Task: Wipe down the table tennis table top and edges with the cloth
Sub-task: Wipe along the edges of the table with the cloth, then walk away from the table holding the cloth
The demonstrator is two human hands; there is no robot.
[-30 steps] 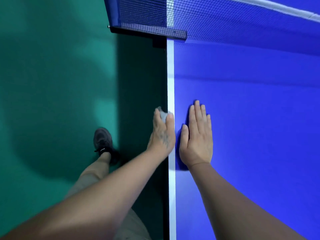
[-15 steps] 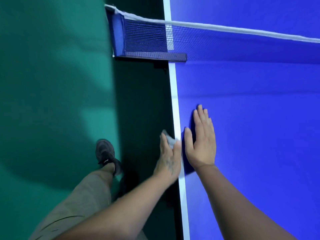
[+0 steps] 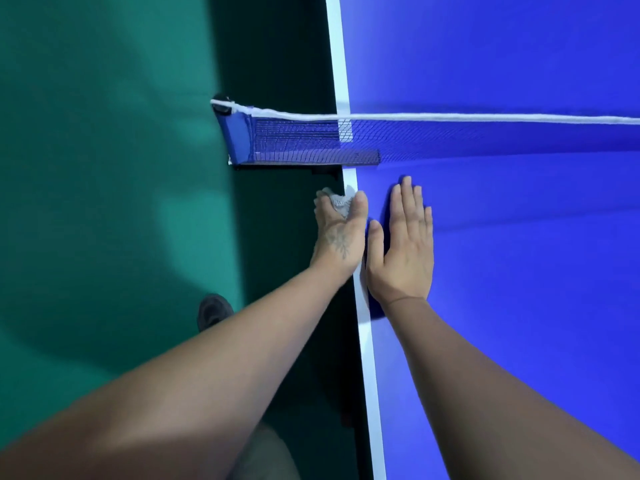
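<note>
The blue table tennis table [image 3: 519, 271] fills the right side, with a white line [image 3: 370, 375] along its left edge. My left hand [image 3: 337, 233] grips a small grey cloth [image 3: 337, 200] against that side edge, thumb on top of the white line, fingers wrapped down over the side. The cloth sits just short of the net clamp. My right hand [image 3: 405, 247] rests flat on the blue top beside the edge, fingers straight and pointing toward the net.
The net [image 3: 450, 140] with its white top band crosses the table just ahead of my hands; its blue post and black clamp [image 3: 242, 140] stick out past the edge. Green floor [image 3: 86, 202] lies to the left, with my dark shoe [image 3: 213, 311] on it.
Both hands have slid forward along the table edge toward the net. The cloth now lies close to the net clamp, and the view has tilted up, showing the table's far half.
</note>
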